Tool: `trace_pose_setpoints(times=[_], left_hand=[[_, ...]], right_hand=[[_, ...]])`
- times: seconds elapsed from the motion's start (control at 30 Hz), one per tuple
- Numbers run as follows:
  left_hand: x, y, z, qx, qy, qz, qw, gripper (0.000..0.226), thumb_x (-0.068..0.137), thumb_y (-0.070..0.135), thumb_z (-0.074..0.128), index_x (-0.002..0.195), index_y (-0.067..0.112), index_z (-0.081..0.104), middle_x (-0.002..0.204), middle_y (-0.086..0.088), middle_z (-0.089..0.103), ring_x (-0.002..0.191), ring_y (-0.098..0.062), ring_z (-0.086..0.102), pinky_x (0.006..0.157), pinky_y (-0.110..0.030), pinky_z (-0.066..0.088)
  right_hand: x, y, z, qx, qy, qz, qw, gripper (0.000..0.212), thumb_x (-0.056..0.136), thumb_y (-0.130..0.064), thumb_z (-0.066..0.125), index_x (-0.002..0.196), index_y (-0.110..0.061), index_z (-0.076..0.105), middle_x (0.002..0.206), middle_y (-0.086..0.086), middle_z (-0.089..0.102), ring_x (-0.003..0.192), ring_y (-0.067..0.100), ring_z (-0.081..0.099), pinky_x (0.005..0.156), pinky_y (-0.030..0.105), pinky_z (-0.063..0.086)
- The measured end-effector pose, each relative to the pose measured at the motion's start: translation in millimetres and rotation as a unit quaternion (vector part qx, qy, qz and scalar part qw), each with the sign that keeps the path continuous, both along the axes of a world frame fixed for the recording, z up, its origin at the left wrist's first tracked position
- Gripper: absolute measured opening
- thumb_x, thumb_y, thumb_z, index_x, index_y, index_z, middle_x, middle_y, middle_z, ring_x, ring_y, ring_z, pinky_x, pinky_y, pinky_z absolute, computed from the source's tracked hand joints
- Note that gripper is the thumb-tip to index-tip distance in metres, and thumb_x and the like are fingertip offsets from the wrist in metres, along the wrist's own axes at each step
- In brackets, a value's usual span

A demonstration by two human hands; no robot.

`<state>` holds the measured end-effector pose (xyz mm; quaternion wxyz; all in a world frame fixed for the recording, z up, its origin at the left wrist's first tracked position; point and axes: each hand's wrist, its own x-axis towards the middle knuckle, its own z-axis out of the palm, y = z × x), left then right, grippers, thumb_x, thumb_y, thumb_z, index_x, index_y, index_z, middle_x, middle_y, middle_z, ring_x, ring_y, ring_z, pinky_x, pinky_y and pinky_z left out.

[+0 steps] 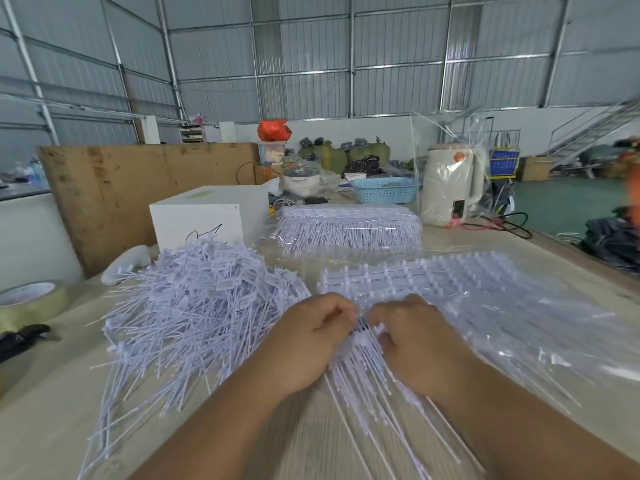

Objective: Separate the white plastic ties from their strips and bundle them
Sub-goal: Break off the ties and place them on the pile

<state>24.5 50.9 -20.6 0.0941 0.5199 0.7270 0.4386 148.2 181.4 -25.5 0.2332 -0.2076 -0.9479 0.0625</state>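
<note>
Head view: both hands [311,337] [415,341] pinch thin white ties [363,372].

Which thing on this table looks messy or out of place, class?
The pile of loose ties on the left lies tangled, pointing every way, unlike the neat stack behind. Both hands grip a strip.

1. The table [540,258] holds everything here.
2. The loose pile of ties [194,306] lies on it.
3. The box [204,216] stands behind the pile.
4. The roll of tape [31,299] lies left of the pile.
5. The strips in a bag [485,289] lie right of the pile.
6. Another bag of strips [349,230] lies behind and to the right of the pile.
7. The basket [384,190] and the kettle [450,185] stand farther back, behind that bag.
</note>
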Motion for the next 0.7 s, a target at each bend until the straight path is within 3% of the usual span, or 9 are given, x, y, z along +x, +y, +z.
trace_pose_setpoints(times=[0.07, 0.17, 0.27, 0.3, 0.4, 0.5, 0.57, 0.63, 0.7], left_hand=[[3, 0, 0, -0.040, -0.022, -0.042, 0.998, 0.027, 0.100, 0.034, 0.043, 0.090, 0.052, 0.061, 0.094, 0.034, 0.061, 0.090, 0.025, 0.051, 0.075, 0.004, 0.034], [1, -1, -3, -0.095, -0.006, -0.058, 0.994, 0.035, 0.101, 0.032, 0.032, 0.107, 0.049, 0.062, 0.095, 0.038, 0.054, 0.083, 0.033, 0.043, 0.070, 0.010, 0.028], [-5, 5, -10, -0.144, 0.039, -0.042, 0.988, 0.042, 0.104, 0.034, 0.026, 0.141, 0.038, 0.044, 0.140, 0.030, 0.038, 0.123, 0.018, 0.029, 0.099, 0.000, 0.015], [-5, 5, -11, -0.152, 0.049, -0.040, 0.986, 0.043, 0.103, 0.036, 0.026, 0.142, 0.037, 0.043, 0.145, 0.027, 0.035, 0.128, 0.013, 0.026, 0.103, -0.004, 0.012], [-7, 9, -15, -0.149, 0.059, -0.045, 0.986, 0.041, 0.096, 0.042, 0.022, 0.122, 0.031, 0.051, 0.124, 0.015, 0.047, 0.111, 0.007, 0.035, 0.084, 0.003, 0.019], [-13, 12, -18, -0.155, 0.089, -0.026, 0.984, 0.048, 0.100, 0.043, 0.016, 0.137, 0.025, 0.041, 0.133, 0.006, 0.045, 0.133, -0.011, 0.036, 0.096, -0.021, 0.023], [-19, 14, -22, -0.175, 0.098, -0.010, 0.980, 0.053, 0.102, 0.049, 0.012, 0.148, 0.029, 0.031, 0.154, 0.007, 0.032, 0.144, -0.009, 0.022, 0.103, -0.024, 0.015], [-20, 15, -22, -0.168, 0.052, -0.005, 0.984, 0.060, 0.097, 0.059, 0.010, 0.149, 0.035, 0.028, 0.160, 0.011, 0.020, 0.145, -0.003, 0.013, 0.106, -0.023, 0.008], [-20, 14, -21, -0.132, -0.034, -0.033, 0.990, 0.066, 0.088, 0.069, 0.015, 0.140, 0.038, 0.041, 0.156, 0.011, 0.030, 0.141, -0.004, 0.023, 0.113, -0.030, 0.013]], right_hand=[[0, -3, 3, 0.015, 0.024, 0.006, 1.000, 0.021, 0.090, -0.018, 0.049, 0.106, -0.026, 0.060, 0.091, -0.004, 0.058, 0.099, 0.017, 0.044, 0.079, 0.028, 0.026], [0, -6, 7, 0.017, 0.008, 0.009, 1.000, 0.015, 0.089, -0.027, 0.051, 0.101, -0.026, 0.059, 0.093, -0.006, 0.063, 0.097, 0.016, 0.040, 0.083, 0.031, 0.028], [6, -11, 14, 0.007, -0.016, 0.005, 1.000, 0.021, 0.088, -0.032, 0.051, 0.106, -0.025, 0.058, 0.104, -0.006, 0.061, 0.104, 0.016, 0.039, 0.092, 0.034, 0.030], [9, -13, 17, 0.009, -0.020, 0.002, 1.000, 0.024, 0.087, -0.034, 0.051, 0.109, -0.024, 0.056, 0.107, -0.006, 0.059, 0.106, 0.017, 0.037, 0.094, 0.034, 0.030], [15, -20, 27, 0.024, -0.030, 0.002, 0.999, 0.034, 0.084, -0.035, 0.052, 0.116, -0.024, 0.050, 0.113, -0.006, 0.050, 0.109, 0.018, 0.032, 0.095, 0.034, 0.025], [20, -30, 33, 0.060, -0.017, 0.018, 0.998, 0.024, 0.083, -0.033, 0.052, 0.107, -0.029, 0.055, 0.102, -0.009, 0.045, 0.101, 0.016, 0.030, 0.084, 0.032, 0.021], [23, -35, 37, 0.093, 0.014, 0.023, 0.995, 0.015, 0.083, -0.030, 0.051, 0.097, -0.031, 0.057, 0.095, -0.010, 0.044, 0.095, 0.015, 0.030, 0.077, 0.032, 0.018], [25, -39, 40, 0.132, 0.042, 0.039, 0.990, 0.011, 0.082, -0.029, 0.052, 0.090, -0.028, 0.060, 0.090, -0.009, 0.047, 0.092, 0.016, 0.034, 0.075, 0.030, 0.016], [26, -41, 43, 0.142, 0.052, 0.067, 0.986, 0.012, 0.080, -0.027, 0.051, 0.084, -0.022, 0.061, 0.083, -0.005, 0.051, 0.086, 0.018, 0.042, 0.076, 0.027, 0.021]])
